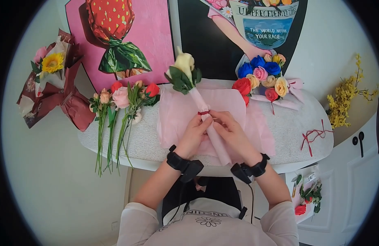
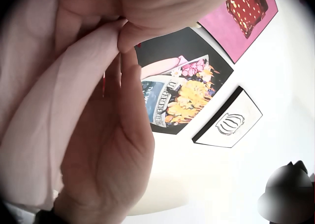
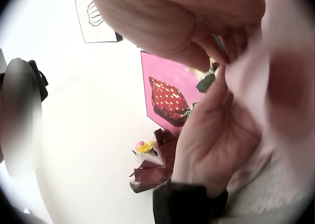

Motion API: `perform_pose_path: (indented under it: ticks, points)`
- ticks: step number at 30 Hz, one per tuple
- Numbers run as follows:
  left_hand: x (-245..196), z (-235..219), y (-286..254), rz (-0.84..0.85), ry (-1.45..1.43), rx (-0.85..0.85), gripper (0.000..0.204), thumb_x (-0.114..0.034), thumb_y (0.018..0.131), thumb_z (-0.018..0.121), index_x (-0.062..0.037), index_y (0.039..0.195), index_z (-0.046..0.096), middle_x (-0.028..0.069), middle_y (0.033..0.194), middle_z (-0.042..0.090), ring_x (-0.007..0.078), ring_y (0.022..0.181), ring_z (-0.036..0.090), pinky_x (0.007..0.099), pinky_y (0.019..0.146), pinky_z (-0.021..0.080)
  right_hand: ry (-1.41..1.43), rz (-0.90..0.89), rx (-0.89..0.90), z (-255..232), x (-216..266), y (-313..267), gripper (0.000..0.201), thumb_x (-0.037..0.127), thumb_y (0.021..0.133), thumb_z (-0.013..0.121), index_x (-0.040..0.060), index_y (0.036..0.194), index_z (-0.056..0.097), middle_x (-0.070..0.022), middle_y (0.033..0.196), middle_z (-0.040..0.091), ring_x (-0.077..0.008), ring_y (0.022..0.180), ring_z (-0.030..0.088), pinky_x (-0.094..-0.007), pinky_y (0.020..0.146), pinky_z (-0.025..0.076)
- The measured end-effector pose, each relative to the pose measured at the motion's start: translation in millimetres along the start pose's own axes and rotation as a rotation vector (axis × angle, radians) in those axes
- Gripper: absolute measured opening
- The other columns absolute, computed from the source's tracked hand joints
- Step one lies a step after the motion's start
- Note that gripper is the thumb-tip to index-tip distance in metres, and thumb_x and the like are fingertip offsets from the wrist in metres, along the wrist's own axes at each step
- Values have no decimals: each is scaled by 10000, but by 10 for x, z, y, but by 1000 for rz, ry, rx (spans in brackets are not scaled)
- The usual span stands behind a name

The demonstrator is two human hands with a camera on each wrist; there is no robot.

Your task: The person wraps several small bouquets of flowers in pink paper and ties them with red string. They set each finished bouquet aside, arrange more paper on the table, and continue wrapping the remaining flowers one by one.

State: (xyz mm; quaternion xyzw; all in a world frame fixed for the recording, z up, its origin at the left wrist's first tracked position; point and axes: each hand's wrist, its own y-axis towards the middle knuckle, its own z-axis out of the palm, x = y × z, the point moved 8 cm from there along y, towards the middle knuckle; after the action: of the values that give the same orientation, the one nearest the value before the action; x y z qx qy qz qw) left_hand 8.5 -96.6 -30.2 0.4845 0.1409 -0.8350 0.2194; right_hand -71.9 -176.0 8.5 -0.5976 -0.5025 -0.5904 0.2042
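A cream-white rose (image 1: 184, 63) with green leaves stands out of a narrow pink paper wrap (image 1: 217, 143), tilted on the table. Round the upper part of the wrap goes a dark red ribbon (image 1: 203, 112). My left hand (image 1: 193, 133) grips the wrap just below the ribbon, thumb on top. From the other side my right hand (image 1: 233, 135) pinches at the ribbon and wrap, fingertips close to the left ones. In the left wrist view a short red ribbon end (image 2: 104, 83) hangs near the right fingers. The pinched spot is largely hidden by the fingers.
Pink paper sheets (image 1: 169, 123) lie beneath the wrapped rose. Loose stemmed flowers (image 1: 120, 98) lie left, beside a maroon-wrapped bouquet (image 1: 72, 106). On the right are a blue, red and yellow bouquet (image 1: 261, 74) and red ribbon pieces (image 1: 314, 135). Paintings (image 1: 128, 41) stand behind.
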Motion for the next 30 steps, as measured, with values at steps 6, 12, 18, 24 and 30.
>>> perform_pose_path:
  ticks: [6,12,18,24,30]
  points:
    - [44,-39,27,23,144,38,242,-168,978,555,-62,1193,526,-9,958,606,70,820,580,227,677,478,54,151,11,-100,-97,253,222,118,931,623,12,1118,568,-34,869,589,-95,688,584,-230,643,478]
    - [-138,79,-95,100,206,-7,472,-61,912,537,-48,1366,412,17,987,585,61,741,571,212,593,455,261,102,74,-1,-311,312,108,91,944,605,42,1029,561,9,826,588,-63,723,568,-209,662,456]
    - [-184,98,-67,543,817,-63,726,6,874,507,13,1517,170,141,1198,503,230,1039,561,314,889,454,269,57,-15,-69,-98,258,150,158,938,628,53,993,535,20,825,566,-75,734,549,-220,676,445]
    - [-214,200,-133,447,896,-70,785,0,869,534,58,1518,96,214,1283,431,337,1220,441,372,1067,341,-226,-21,-34,-66,73,215,167,185,934,613,44,903,529,-22,728,527,-103,669,504,-269,608,421]
    - [-204,204,-85,436,902,-43,742,-38,919,552,59,1513,117,201,1221,475,309,1194,470,346,1056,346,-13,-15,-9,-73,-39,240,193,130,946,563,2,812,511,-42,682,478,-126,634,451,-278,593,387]
